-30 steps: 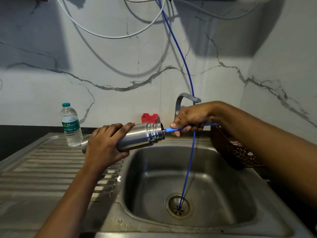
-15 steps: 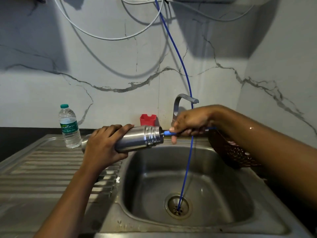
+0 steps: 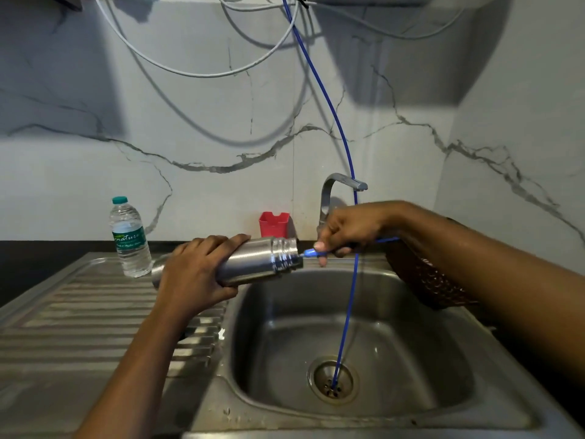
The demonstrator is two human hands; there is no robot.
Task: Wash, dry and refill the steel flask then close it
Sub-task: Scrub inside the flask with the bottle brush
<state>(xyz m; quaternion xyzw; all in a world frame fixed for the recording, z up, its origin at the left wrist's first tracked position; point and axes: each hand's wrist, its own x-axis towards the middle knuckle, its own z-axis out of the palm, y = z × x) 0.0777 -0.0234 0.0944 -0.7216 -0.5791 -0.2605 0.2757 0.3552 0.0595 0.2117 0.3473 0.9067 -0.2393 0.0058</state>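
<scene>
Capless steel flask, sideways, clasped by left grip; right grip pinches blue handle.

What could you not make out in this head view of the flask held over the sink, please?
All in the head view:
- The working end of the blue handle, gripped by the right hand, is hidden inside the steel flask.
- The flask's middle is covered by the left hand.
- The brown basket's contents are hidden by the right forearm.
- The blue tube's source is cut off by the top edge.
</scene>
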